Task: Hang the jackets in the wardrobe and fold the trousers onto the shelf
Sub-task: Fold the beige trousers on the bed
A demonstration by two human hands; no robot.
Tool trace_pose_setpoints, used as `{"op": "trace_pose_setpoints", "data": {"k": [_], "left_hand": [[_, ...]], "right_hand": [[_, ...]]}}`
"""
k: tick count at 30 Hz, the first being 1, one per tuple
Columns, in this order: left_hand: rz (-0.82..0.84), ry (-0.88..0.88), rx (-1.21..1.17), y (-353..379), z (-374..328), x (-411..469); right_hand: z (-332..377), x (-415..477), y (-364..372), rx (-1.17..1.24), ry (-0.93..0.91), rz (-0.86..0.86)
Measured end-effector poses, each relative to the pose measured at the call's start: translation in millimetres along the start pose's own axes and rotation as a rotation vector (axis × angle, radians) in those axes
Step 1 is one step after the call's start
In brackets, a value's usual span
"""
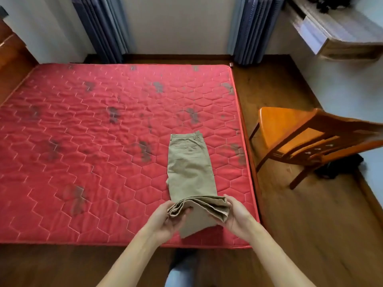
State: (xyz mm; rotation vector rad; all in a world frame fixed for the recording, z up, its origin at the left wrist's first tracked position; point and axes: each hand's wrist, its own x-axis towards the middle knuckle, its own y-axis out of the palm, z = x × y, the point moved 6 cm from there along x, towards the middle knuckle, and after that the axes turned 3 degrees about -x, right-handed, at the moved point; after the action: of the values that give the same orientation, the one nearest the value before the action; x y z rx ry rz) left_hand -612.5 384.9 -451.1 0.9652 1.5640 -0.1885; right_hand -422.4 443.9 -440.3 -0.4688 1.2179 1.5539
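Note:
Khaki trousers (190, 164) lie on the red quilted mattress (83, 141), near its front right corner, waistband pointing away from me. Their leg ends are gathered in a folded bunch at the near end, lifted a little off the mattress. My left hand (167, 219) grips the left side of that bunch. The right side of the bunch sits in my right hand (235, 213). No jacket, wardrobe or shelf is in view.
A wooden chair (306, 137) stands on the wood floor right of the mattress. Blue curtains (248, 30) hang at the far wall. A pale desk or counter (335, 27) sits at the upper right. A dark object (339, 164) lies under the chair.

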Motion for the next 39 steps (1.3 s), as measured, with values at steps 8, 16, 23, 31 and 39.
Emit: {"op": "trace_pose_setpoints", "data": {"k": [8,16,23,31,39], "left_hand": [[-0.064,0.055,0.108,-5.5,-55.8,201.6],[-0.364,0.179,1.097,-98.3,1.0,306.0],[-0.232,0.175,0.89,-134.2,99.5,284.4],[-0.37,0.321,0.927,-146.3,115.9,268.8],[-0.314,0.168,0.557,-111.9,64.7,298.3]], "right_hand": [[14.7,193.3,-29.0,-0.092,-0.087,-0.297],[-59.0,255.6,-124.4,-1.176,-0.008,-0.666],[-116.2,233.0,-181.1,-1.02,-0.01,-0.697],[-140.0,216.3,-207.8,-1.144,-0.135,-0.584],[-86.6,264.0,-173.5,-0.798,-0.131,-0.496]]}}
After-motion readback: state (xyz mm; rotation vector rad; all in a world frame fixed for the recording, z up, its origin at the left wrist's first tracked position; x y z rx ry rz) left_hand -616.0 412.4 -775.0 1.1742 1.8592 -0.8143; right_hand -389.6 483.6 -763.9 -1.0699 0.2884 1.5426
